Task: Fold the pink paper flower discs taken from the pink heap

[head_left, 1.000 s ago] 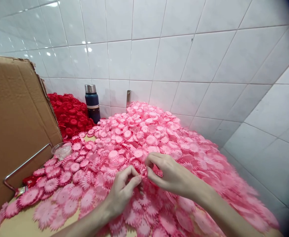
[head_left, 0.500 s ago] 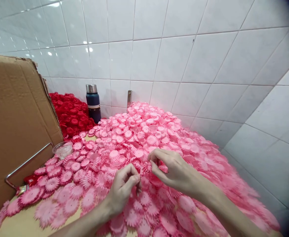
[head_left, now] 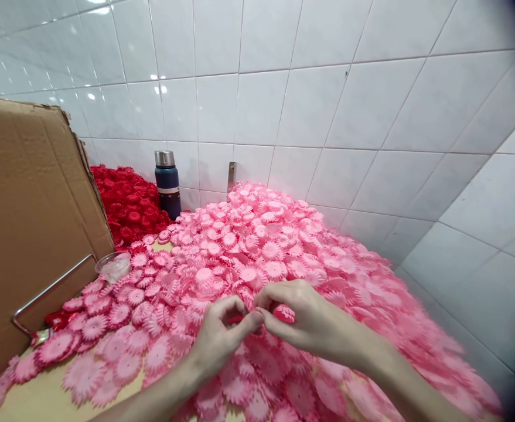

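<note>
1. Backing the scene, a white tiled wall (head_left: 261, 105) stands behind my work.
2. Heap of pink fringed discs (head_left: 279, 234), spread over the yellowish tabletop (head_left: 59, 381) and beneath both my hands. A great many lie loose, so I judge much is left; I cannot pick out a finished group, nor tell how many are done.
3. Cardboard panel (head_left: 33, 193), upright at left; beyond its edge, a red heap (head_left: 128, 202) of similar pieces.
4. My right hand (head_left: 303, 310), thumb and forefinger curved into a loop, their tips nearly together.
5. My left hand (head_left: 220, 331), fingers curled, thumb tip meeting or nearly meeting the right's fingertips. Whether either pinch holds anything I cannot tell.
6. Dark blue bottle (head_left: 167, 187), upright beside the red heap.
7. Clear plastic tub (head_left: 115, 266), near the cardboard.
</note>
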Demonstrator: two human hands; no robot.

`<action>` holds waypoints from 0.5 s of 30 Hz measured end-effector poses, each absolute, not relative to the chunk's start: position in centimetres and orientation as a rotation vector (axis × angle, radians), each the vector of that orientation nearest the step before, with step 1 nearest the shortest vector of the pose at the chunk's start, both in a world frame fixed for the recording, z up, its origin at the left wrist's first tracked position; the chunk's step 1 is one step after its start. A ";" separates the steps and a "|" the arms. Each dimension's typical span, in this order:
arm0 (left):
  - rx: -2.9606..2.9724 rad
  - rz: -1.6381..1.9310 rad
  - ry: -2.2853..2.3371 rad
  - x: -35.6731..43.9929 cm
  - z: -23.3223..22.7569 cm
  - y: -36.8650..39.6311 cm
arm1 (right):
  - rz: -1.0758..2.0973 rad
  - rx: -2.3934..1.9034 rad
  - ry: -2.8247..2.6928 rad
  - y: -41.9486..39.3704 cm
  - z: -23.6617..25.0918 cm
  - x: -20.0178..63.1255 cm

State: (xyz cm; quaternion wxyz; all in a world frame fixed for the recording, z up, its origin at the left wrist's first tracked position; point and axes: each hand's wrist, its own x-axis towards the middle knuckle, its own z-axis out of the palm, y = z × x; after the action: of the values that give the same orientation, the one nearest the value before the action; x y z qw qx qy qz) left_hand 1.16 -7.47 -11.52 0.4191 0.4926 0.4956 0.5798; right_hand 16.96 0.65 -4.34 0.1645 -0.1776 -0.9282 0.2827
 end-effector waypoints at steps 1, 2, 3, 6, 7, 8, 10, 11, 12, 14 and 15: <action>1.231 1.443 1.271 1.2 -11.5 -7.4 | 0.797 -0.506 -2.644 0.7 -4.4 17.0; 1.240 1.427 1.283 1.2 -11.4 -7.4 | 0.799 -0.505 -2.640 0.8 -4.4 17.0; 1.259 1.408 1.280 1.2 -11.3 -7.4 | 0.811 -0.505 -2.632 0.8 -4.3 17.0; 1.321 1.362 1.251 1.2 -11.0 -7.7 | 0.873 -0.500 -2.593 1.2 -4.2 17.2; 1.332 1.360 1.255 1.2 -11.0 -7.8 | 0.888 -0.496 -2.582 1.3 -4.2 17.2; 1.342 1.365 1.269 1.1 -11.0 -7.8 | 0.892 -0.491 -2.578 1.4 -4.2 17.2; 1.366 1.371 1.311 1.1 -11.1 -7.9 | 0.845 -0.485 -2.599 1.5 -4.4 17.2; 1.376 1.367 1.325 1.1 -11.2 -7.8 | 0.793 -0.491 -2.622 1.6 -4.6 17.2; 1.380 1.359 1.335 1.1 -11.3 -7.8 | 0.727 -0.501 -2.647 1.6 -4.8 17.1; 1.360 1.343 1.340 1.1 -11.4 -7.7 | 0.596 -0.536 -2.689 1.7 -5.2 17.0; 1.345 1.344 1.341 1.1 -11.4 -7.7 | 0.543 -0.556 -2.695 1.7 -5.3 16.9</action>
State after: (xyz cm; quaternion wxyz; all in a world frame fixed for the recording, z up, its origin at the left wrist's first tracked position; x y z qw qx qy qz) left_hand 1.12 -7.67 -11.43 0.3964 0.5306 0.5293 0.5303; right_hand 16.92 1.73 -5.34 0.1674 -0.1955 -0.9473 0.1909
